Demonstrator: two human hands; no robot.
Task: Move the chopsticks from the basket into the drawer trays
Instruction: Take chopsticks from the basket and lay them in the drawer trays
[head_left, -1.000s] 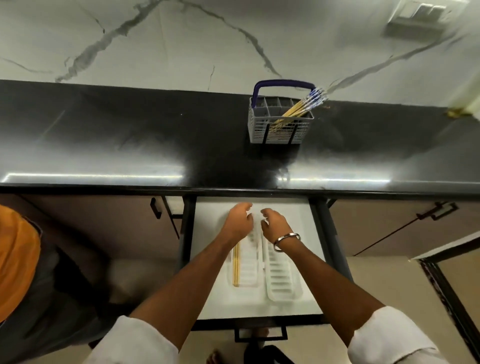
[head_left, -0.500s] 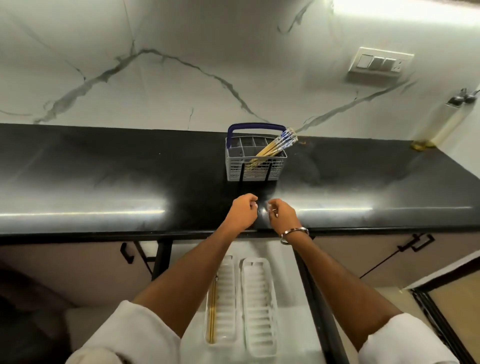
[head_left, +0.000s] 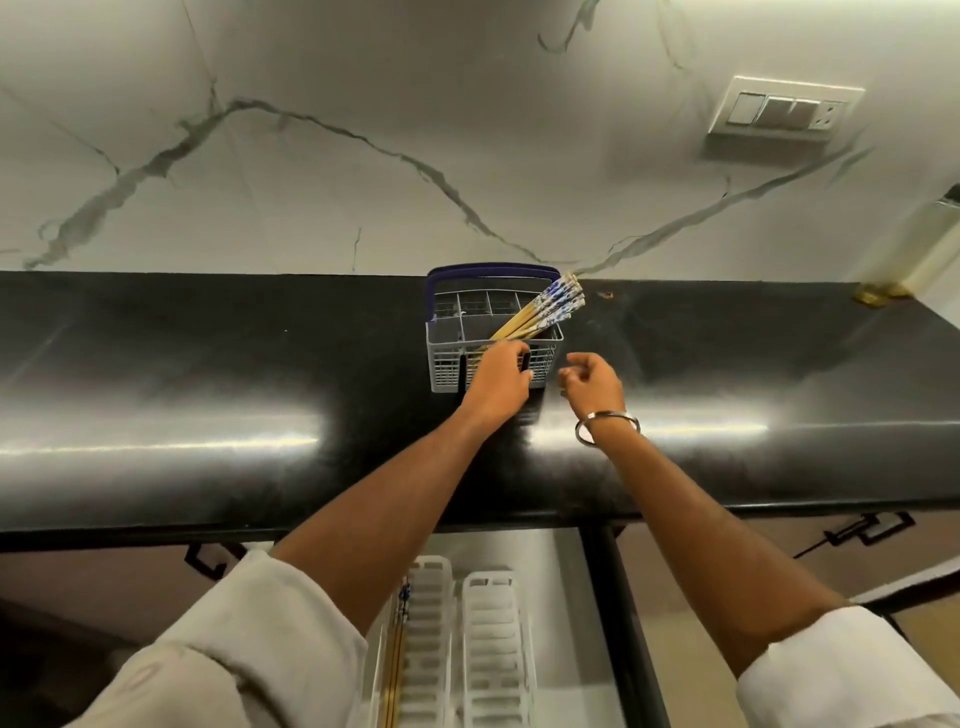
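Note:
A grey slotted basket (head_left: 444, 364) with a blue handle stands on the black counter. Several chopsticks (head_left: 550, 306), yellow with blue-and-white tops, lean to the right in it. My left hand (head_left: 496, 382) is at the basket's front rim, fingertips by the chopsticks' lower shafts. The back of the hand hides any grip. My right hand (head_left: 592, 384) hovers just right of the basket, fingers loosely curled and holding nothing. Below, the open drawer holds two white ribbed trays. The left tray (head_left: 431, 623) has one pair of chopsticks (head_left: 397, 649) along its left side. The right tray (head_left: 493, 649) holds nothing.
The black counter (head_left: 208, 405) runs the full width, with a marble wall behind and a switch plate (head_left: 779, 111) at the upper right. A bottle (head_left: 914, 254) stands at the far right corner. Cabinet doors with dark handles (head_left: 862, 535) flank the drawer.
Both hands rose from the drawer over the counter edge and reached the basket. The left now touches its front rim; the right stopped beside it. My view tilted up.

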